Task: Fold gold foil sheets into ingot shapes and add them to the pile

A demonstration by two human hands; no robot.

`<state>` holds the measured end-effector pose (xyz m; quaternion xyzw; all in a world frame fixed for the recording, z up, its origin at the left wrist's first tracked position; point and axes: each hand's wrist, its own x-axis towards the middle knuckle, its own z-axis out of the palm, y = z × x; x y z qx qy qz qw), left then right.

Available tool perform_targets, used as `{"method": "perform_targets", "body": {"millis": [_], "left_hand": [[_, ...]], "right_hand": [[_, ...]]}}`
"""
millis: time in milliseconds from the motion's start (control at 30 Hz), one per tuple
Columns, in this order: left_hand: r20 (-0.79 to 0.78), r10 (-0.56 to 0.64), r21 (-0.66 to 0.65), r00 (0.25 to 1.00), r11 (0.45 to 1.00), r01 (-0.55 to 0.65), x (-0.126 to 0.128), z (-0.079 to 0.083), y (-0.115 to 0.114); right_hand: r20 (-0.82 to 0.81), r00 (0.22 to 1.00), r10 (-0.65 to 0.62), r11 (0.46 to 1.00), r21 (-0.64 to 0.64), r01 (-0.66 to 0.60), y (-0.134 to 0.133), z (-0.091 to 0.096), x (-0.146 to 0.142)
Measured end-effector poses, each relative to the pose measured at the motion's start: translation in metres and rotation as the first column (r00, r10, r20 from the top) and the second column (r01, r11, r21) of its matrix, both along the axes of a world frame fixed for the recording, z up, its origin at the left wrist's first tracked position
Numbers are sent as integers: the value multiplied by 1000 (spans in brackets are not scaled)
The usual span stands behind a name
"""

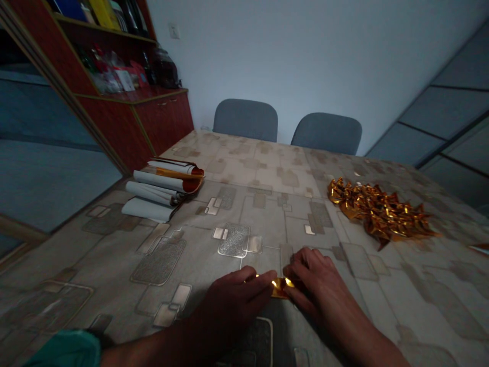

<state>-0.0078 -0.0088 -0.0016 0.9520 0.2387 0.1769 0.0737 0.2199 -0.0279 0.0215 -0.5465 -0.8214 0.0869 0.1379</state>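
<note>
Green sleeve (63,350) sits at the lower left corner of the frame, and from it a bare forearm (153,346) goes to the left hand (231,306). The right hand (319,285) comes in from the bottom right, and both hands meet at lower centre over a small gold foil piece (280,288), which lies between them on the table. The left fingers (260,284) are pressed together and touch the left end of the foil, but it is dark there and one cannot tell if they pinch it. The right fingers (301,270) are bunched and seem to pinch the right end; the thumbs are hidden. For so small a piece, it seems better to keep the fingertips close together and press evenly, so the thin foil does not tear.

Right of the hands, a pile of folded gold foil (378,214) lies on the patterned table cover (244,168). At centre left, white paper rolls (160,188) lie side by side, some showing gold and red inside. A red wooden cabinet (164,120) stands at upper left, with bottles (165,69) and packets (122,77) on a shelf (132,95), and two grey chairs (245,120) stand at the far side.
</note>
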Motion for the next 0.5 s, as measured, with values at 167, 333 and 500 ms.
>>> {"method": "perform_targets", "body": {"millis": [167, 333, 500], "left_hand": [[-13, 6, -10, 1000, 1000, -6, 0, 0, 0], [-35, 62, -42, 997, 997, -63, 2, -2, -1], [-49, 44, -17, 998, 999, -45, 1, -3, 0]], "right_hand": [[-109, 993, -42, 998, -49, 37, -13, -13, -9], [-71, 987, -147, 989, 0, 147, -25, -22, -19], [-57, 982, -178, 983, 45, 181, -24, -22, -25]]}}
